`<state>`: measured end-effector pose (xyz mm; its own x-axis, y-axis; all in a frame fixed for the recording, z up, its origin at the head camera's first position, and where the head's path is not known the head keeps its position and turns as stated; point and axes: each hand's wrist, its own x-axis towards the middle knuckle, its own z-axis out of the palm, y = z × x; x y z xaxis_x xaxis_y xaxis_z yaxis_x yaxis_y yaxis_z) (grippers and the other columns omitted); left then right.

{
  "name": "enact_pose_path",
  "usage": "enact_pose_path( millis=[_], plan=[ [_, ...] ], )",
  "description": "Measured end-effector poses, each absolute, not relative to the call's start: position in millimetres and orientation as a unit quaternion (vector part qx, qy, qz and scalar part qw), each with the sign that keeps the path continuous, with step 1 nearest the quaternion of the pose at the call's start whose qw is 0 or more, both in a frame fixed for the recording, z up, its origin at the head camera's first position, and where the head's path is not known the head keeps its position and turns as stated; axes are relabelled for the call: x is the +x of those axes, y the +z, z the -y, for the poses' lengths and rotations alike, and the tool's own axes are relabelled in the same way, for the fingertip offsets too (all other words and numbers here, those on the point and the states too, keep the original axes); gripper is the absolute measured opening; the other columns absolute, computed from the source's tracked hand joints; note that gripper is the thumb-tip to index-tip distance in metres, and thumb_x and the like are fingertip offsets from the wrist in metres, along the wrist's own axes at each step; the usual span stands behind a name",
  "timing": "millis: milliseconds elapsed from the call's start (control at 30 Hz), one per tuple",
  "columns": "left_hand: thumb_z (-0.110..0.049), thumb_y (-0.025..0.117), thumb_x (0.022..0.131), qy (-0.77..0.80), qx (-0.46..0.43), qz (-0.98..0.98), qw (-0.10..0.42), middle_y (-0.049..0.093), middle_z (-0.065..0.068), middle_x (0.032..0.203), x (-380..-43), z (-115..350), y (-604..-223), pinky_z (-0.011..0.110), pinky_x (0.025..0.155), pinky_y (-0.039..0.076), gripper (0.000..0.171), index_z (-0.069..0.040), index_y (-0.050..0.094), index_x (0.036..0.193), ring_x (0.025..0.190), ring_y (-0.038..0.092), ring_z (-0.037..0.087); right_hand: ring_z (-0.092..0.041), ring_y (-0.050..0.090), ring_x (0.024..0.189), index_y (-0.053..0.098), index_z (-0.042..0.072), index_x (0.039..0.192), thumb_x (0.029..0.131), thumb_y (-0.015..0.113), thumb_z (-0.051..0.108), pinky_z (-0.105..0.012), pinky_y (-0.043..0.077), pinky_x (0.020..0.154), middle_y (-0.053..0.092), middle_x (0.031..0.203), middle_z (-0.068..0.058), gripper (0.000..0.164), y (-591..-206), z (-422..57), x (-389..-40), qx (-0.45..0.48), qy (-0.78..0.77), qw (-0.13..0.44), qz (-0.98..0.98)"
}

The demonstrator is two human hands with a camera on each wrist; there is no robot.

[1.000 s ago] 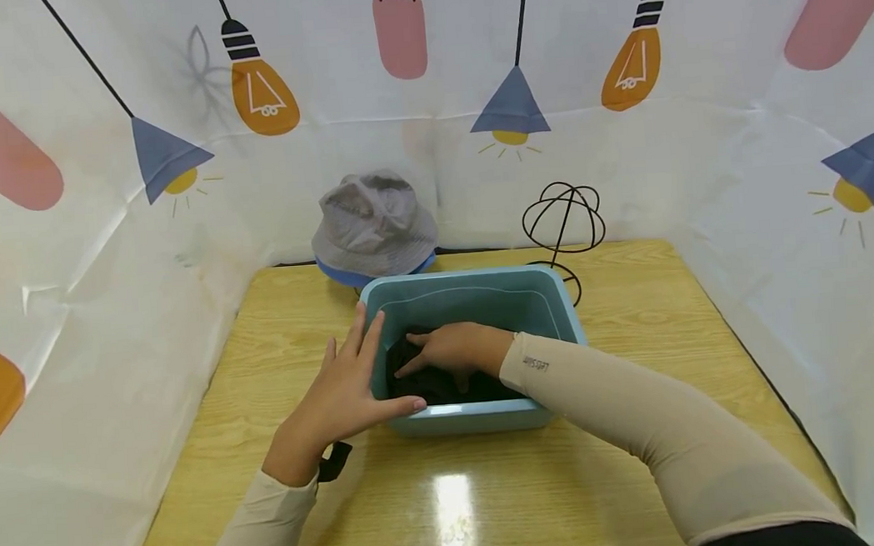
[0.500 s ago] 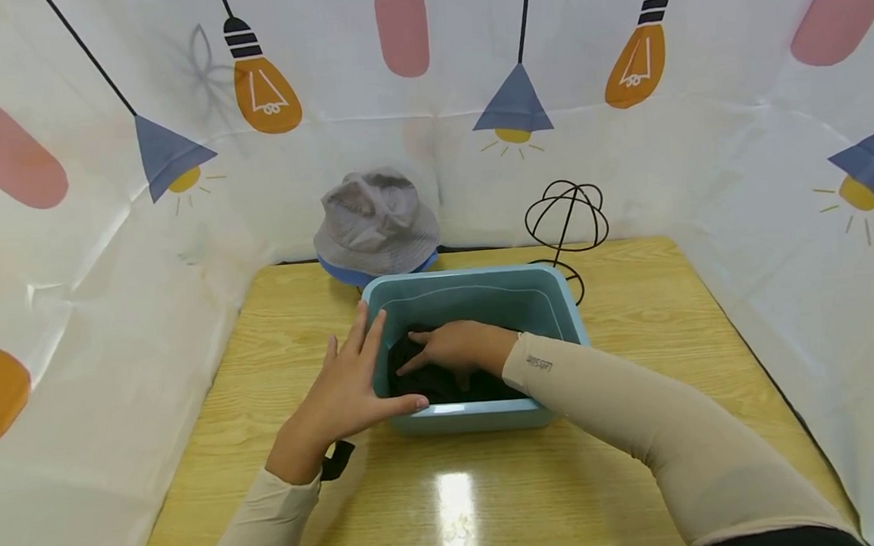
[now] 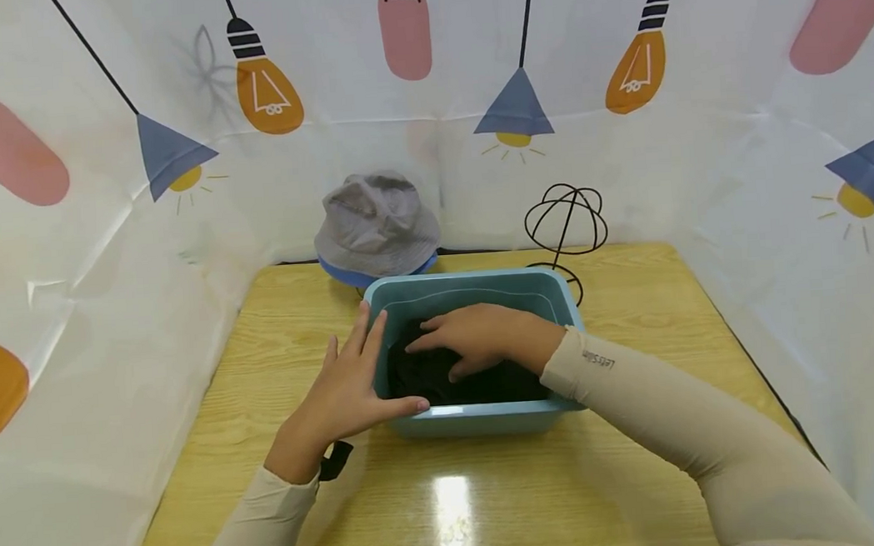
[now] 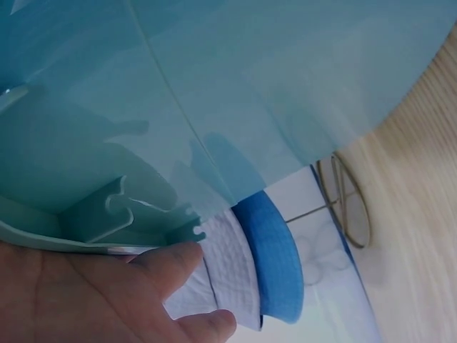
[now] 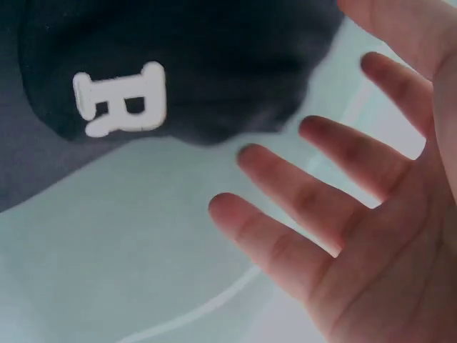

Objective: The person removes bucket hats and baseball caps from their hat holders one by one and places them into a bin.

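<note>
A light blue-green plastic bin [image 3: 476, 423] stands in the middle of the table. Inside lies a dark cloth hat [image 3: 481, 385], bearing a white letter R in the right wrist view. My left hand [image 3: 350, 387] rests against the bin's front left corner, fingers straight along the left side and thumb at the front rim. The left wrist view has its palm beside the bin wall [image 4: 235, 78]. My right hand [image 3: 486, 334] hovers in the bin over the hat. Its fingers [image 5: 293, 207] are spread and hold nothing; they look apart from the cloth.
A grey bucket hat [image 3: 377, 222] sits over a blue hat [image 3: 345, 276] behind the bin's left corner. To the right, behind the bin, stands a bare black wire hat stand [image 3: 571, 223]. A printed cloth backdrop [image 3: 430, 165] surrounds the wooden table [image 3: 634, 294].
My right hand has risen and shifted right from the dark hat, its fingers now less deep in the bin. My left hand stays at the bin's corner.
</note>
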<state>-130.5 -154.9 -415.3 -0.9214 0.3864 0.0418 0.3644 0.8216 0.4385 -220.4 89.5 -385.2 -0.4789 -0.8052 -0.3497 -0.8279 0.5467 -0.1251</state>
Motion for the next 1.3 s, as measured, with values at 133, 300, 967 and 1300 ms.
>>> enact_pose_path(
  millis=[133, 300, 967, 1300],
  plan=[
    [-0.092, 0.060, 0.073, 0.217, 0.193, -0.957, 0.022, -0.014, 0.007, 0.174, -130.2, 155.1, -415.4, 0.072, 0.122, 0.006, 0.131, -0.029, -0.008, 0.166, 0.155, 0.029, 0.037, -0.029, 0.044, 0.148, 0.028, 0.044, 0.163, 0.096, 0.069, 0.054, -0.054, 0.041, 0.116, 0.032, 0.170, -0.005, 0.079, -371.8, -109.2, -216.9, -0.459, -0.008, 0.181, -0.870],
    [-0.091, 0.061, 0.074, 0.215, 0.189, -0.958, 0.022, -0.012, 0.009, 0.175, -128.5, 156.0, -415.6, 0.073, 0.122, 0.005, 0.131, -0.026, -0.005, 0.167, 0.154, 0.031, 0.039, -0.030, 0.042, 0.150, 0.025, 0.040, 0.165, 0.099, 0.062, 0.057, -0.056, 0.040, 0.117, 0.033, 0.169, -0.006, 0.077, -358.7, -131.2, -213.6, -0.439, -0.053, 0.156, -0.883],
    [-0.089, 0.064, 0.074, 0.236, 0.183, -0.954, 0.031, -0.012, 0.006, 0.175, -131.2, 150.4, -415.9, 0.070, 0.123, 0.002, 0.130, -0.027, -0.002, 0.168, 0.155, 0.030, 0.037, -0.041, 0.028, 0.154, 0.031, 0.020, 0.165, 0.103, 0.052, 0.060, -0.065, 0.031, 0.119, 0.027, 0.170, -0.014, 0.076, -350.8, -229.3, -187.1, -0.306, -0.145, 0.084, -0.937],
    [-0.089, 0.064, 0.075, 0.238, 0.175, -0.955, 0.039, -0.014, 0.006, 0.175, -133.4, 147.7, -414.2, 0.070, 0.124, 0.001, 0.129, -0.029, -0.004, 0.167, 0.155, 0.029, 0.038, -0.041, 0.012, 0.159, 0.013, 0.016, 0.168, 0.101, 0.053, 0.064, -0.065, 0.023, 0.122, 0.003, 0.175, -0.013, 0.092, -370.1, -248.0, -175.5, -0.245, -0.180, 0.077, -0.949]
  ],
)
